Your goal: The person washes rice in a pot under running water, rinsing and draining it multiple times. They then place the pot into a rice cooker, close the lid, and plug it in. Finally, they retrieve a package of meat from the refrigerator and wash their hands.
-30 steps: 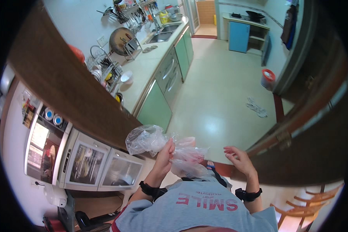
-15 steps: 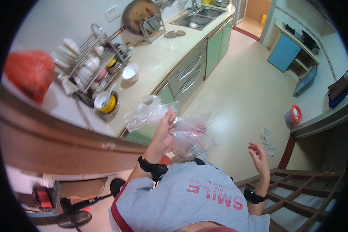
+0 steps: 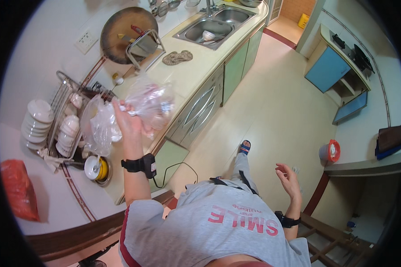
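My left hand [image 3: 131,124] is closed on the gathered necks of clear plastic bags, raised over the counter. One clear plastic bag [image 3: 153,104] bulges beyond my fingers with something pinkish inside, too blurred to name. Another, crumpled plastic bag [image 3: 98,127] hangs on the left of the hand, in front of the dish rack [image 3: 60,91]. My right hand [image 3: 290,180] is held out over the floor at my right side, fingers loosely bent and apart, holding nothing. Each wrist wears a black strap.
The pale countertop [image 3: 176,80] bears a crumpled cloth [image 3: 178,57], a yellow bowl [image 3: 103,169] and a stack of white bowls [image 3: 38,122]. Further along are a round cutting board [image 3: 113,33], a knife holder [image 3: 142,46] and a sink [image 3: 191,33]. A red-rimmed bucket [image 3: 329,151] stands right, beyond it a blue cabinet [image 3: 327,71].
I have stepped forward past the wooden edge on the left. My left hand has carried the plastic bags up and left over the counter. The right hand stays open at my side.
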{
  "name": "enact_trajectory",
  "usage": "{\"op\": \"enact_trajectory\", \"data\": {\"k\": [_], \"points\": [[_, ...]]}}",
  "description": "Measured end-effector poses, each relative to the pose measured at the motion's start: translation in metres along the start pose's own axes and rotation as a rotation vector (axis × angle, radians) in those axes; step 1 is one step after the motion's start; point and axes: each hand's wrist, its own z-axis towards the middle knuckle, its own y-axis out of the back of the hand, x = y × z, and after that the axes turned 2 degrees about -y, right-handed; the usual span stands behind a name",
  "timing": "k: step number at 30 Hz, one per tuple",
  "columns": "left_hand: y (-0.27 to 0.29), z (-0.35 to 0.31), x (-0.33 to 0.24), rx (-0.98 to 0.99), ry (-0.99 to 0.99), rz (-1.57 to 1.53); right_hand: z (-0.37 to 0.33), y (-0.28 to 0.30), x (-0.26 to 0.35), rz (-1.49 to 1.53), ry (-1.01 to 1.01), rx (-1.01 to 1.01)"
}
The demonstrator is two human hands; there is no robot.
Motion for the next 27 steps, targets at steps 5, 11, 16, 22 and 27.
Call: {"op": "enact_trajectory", "data": {"k": [5,11,16,22,27], "points": [[0.020,0.113,0.059,-0.152,-0.113,0.286,0.114,0.032,0.008,0.009,0.035,0.037],[0.074,0.163,0.123,-0.408,0.133,0.327,0.277,0.072,0.033,-0.050,0.078,0.099],[0.050,0.152,0.117,-0.426,-0.033,0.422,0.398,0.097,0.070,-0.146,0.218,0.158],[0.003,0.129,0.117,-0.314,-0.290,1.058,0.511,0.111,0.119,-0.097,0.221,0.297],[-0.008,0.167,0.156,-0.754,-0.259,0.408,0.589,0.129,0.149,-0.122,0.197,0.303]]}}
